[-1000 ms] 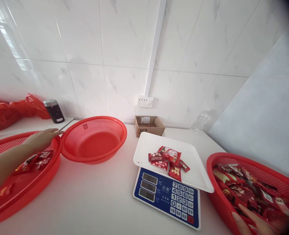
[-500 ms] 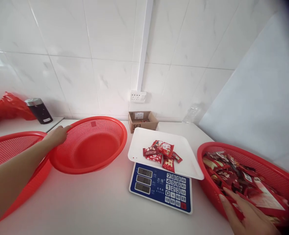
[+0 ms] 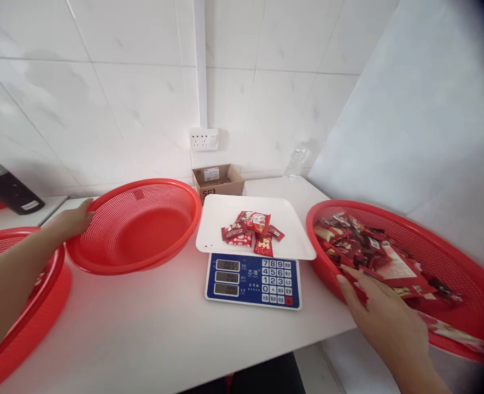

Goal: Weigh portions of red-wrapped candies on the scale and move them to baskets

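Note:
My left hand (image 3: 73, 219) is closed over the left rim of a red plastic basket (image 3: 162, 189), which has nothing inside. On the right, my right hand (image 3: 383, 306) grips the near rim of a second red basket (image 3: 447, 243), thumb outside and fingers over the edge. Inside that basket lie many red snack packets (image 3: 348, 241) and a pale flat package (image 3: 397, 265). Between the two baskets stands a digital scale (image 3: 252, 282) with a white tray (image 3: 291, 219). Several small red packets (image 3: 250, 232) are heaped on the tray, and the top display seems to read 0.055.
At the left edge is another red basket (image 3: 57, 295), partly behind my forearm. Behind the scale are a small cardboard box (image 3: 221, 183) and a clear plastic bottle (image 3: 296, 161). A dark flask (image 3: 12, 189) sits at far left. The table's front edge (image 3: 262, 358) shows below.
The camera view has shifted right and downward, bringing the table's front edge into sight. Both hands stay at their baskets' rims, and the packets on the scale lie the same.

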A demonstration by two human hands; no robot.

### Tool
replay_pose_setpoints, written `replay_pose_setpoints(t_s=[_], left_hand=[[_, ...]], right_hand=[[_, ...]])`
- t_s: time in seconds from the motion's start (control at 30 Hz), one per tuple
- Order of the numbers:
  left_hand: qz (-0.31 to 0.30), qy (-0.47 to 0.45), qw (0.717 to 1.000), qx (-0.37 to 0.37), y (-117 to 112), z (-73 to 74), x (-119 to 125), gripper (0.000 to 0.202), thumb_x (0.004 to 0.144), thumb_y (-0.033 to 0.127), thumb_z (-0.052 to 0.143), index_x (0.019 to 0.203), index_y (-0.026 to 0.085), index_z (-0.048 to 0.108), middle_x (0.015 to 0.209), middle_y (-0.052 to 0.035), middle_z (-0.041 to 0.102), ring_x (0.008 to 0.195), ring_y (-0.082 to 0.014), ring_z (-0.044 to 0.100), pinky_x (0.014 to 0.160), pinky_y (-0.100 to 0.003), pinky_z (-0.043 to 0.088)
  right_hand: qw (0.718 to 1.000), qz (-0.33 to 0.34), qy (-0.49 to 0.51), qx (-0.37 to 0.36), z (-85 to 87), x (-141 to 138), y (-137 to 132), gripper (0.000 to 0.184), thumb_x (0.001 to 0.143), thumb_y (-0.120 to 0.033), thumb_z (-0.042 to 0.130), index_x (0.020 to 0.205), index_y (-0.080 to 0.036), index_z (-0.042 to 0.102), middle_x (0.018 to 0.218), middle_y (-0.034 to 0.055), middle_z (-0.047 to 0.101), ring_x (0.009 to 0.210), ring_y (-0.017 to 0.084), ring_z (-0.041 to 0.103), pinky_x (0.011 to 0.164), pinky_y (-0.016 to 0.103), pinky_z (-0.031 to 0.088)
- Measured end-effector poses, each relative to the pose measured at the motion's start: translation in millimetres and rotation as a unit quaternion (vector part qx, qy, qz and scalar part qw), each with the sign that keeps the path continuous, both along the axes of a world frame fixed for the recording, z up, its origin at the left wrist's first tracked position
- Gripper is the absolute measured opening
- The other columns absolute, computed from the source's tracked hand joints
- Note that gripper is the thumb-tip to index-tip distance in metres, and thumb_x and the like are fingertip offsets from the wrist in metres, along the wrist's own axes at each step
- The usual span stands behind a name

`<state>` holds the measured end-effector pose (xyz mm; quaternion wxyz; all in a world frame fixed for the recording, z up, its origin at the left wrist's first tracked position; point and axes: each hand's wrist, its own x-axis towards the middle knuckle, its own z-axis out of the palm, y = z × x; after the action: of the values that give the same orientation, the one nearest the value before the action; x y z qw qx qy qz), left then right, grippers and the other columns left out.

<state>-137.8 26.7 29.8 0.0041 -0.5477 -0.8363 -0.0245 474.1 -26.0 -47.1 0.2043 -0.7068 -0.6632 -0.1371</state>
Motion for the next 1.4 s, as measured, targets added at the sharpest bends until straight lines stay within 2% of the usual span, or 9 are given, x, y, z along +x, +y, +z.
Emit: replay_pose_setpoints(t_s=[0.13, 0.27, 0.33, 0.53, 0.73, 1.03, 1.2, 1.3, 1.4], left_hand=[[0.052, 0.007, 0.998, -0.022, 6, 3.1, 2, 0.072, 0.088, 0.048, 0.027, 0.139, -0.003, 0.028, 0.119, -0.0262, 0.059, 0.102, -0.0364, 0.058, 0.081, -0.043, 0.045], [0.022, 0.004, 0.999, 0.026, 11, 14.1, 35, 0.075, 0.089, 0.053, 0.020, 0.142, 0.000, 0.020, 0.138, -0.0332, 0.036, 0.120, -0.0474, 0.044, 0.089, -0.056, 0.038], [-0.048, -0.008, 0.997, 0.051, 15, 20.4, 69, 0.073, 0.090, 0.053, 0.019, 0.143, 0.003, 0.019, 0.143, -0.0293, 0.031, 0.129, -0.0451, 0.033, 0.097, -0.057, 0.032], [-0.308, -0.106, 0.945, 0.025, 34, 12.2, 213, 0.048, 0.091, 0.049, 0.037, 0.130, 0.025, 0.049, 0.136, -0.0069, 0.052, 0.126, -0.0244, 0.044, 0.105, -0.042, 0.035], [-0.414, -0.165, 0.895, 0.029, 53, -16.1, 304, 0.033, 0.088, 0.036, 0.052, 0.114, 0.018, 0.057, 0.121, -0.0095, 0.059, 0.111, -0.0230, 0.055, 0.094, -0.047, 0.044], [-0.417, -0.289, 0.860, 0.050, 59, -21.8, 319, 0.029, 0.086, 0.034, 0.057, 0.110, 0.017, 0.059, 0.115, -0.0081, 0.060, 0.105, -0.0222, 0.057, 0.092, -0.047, 0.045], [-0.311, -0.444, 0.833, 0.105, 60, -12.6, 323, 0.051, 0.086, 0.039, 0.055, 0.131, 0.020, 0.042, 0.144, -0.0132, 0.038, 0.129, -0.0289, 0.039, 0.105, -0.053, 0.032], [-0.224, -0.559, 0.793, 0.090, 62, 1.0, 324, 0.060, 0.089, 0.053, 0.040, 0.137, 0.019, 0.030, 0.146, -0.0188, 0.033, 0.128, -0.0292, 0.041, 0.102, -0.048, 0.037], [-0.203, -0.667, 0.717, -0.002, 54, 17.6, 325, 0.067, 0.084, 0.064, 0.038, 0.130, 0.015, 0.037, 0.133, -0.0233, 0.048, 0.114, -0.0297, 0.055, 0.087, -0.044, 0.050]], right_hand=[[1.000, -0.002, 0.013, -0.009, 1.7, 0, 0, 0.048, 0.088, -0.050, 0.034, 0.108, -0.020, 0.066, 0.097, 0.0125, 0.070, 0.085, 0.030, 0.067, 0.056, 0.038, 0.052], [0.998, 0.023, 0.061, -0.022, 9.5, 0, 5, 0.044, 0.088, -0.047, 0.036, 0.110, -0.021, 0.064, 0.102, 0.0104, 0.070, 0.092, 0.029, 0.066, 0.066, 0.040, 0.054], [0.994, 0.066, 0.081, -0.012, 17.5, -8, 12, 0.043, 0.088, -0.044, 0.037, 0.111, -0.019, 0.063, 0.108, 0.0110, 0.068, 0.100, 0.028, 0.063, 0.079, 0.042, 0.052], [0.965, 0.237, 0.093, -0.065, 48.3, -73, 53, 0.036, 0.089, -0.032, 0.043, 0.120, -0.019, 0.058, 0.123, 0.0094, 0.061, 0.115, 0.025, 0.054, 0.097, 0.043, 0.044], [0.951, 0.275, -0.039, -0.138, 69.5, -120, 95, 0.042, 0.082, -0.017, 0.053, 0.124, -0.014, 0.055, 0.133, 0.0123, 0.052, 0.124, 0.028, 0.044, 0.100, 0.041, 0.038], [0.959, 0.232, -0.040, -0.157, 60.5, -117, 113, 0.023, 0.087, -0.019, 0.042, 0.093, -0.016, 0.064, 0.096, 0.0119, 0.069, 0.087, 0.025, 0.063, 0.070, 0.033, 0.044], [0.975, 0.189, 0.056, -0.104, 68.6, -110, 119, 0.028, 0.091, -0.019, 0.036, 0.095, -0.018, 0.063, 0.098, 0.0091, 0.069, 0.089, 0.021, 0.063, 0.073, 0.030, 0.044], [0.976, 0.177, 0.113, -0.062, 80.0, -108, 116, 0.028, 0.091, -0.018, 0.034, 0.099, -0.017, 0.061, 0.098, 0.0071, 0.069, 0.090, 0.018, 0.064, 0.078, 0.029, 0.046], [0.942, 0.223, 0.251, 0.010, 92.1, -108, 107, 0.024, 0.091, -0.023, 0.038, 0.099, -0.019, 0.060, 0.094, 0.0042, 0.070, 0.084, 0.015, 0.066, 0.078, 0.028, 0.050]])
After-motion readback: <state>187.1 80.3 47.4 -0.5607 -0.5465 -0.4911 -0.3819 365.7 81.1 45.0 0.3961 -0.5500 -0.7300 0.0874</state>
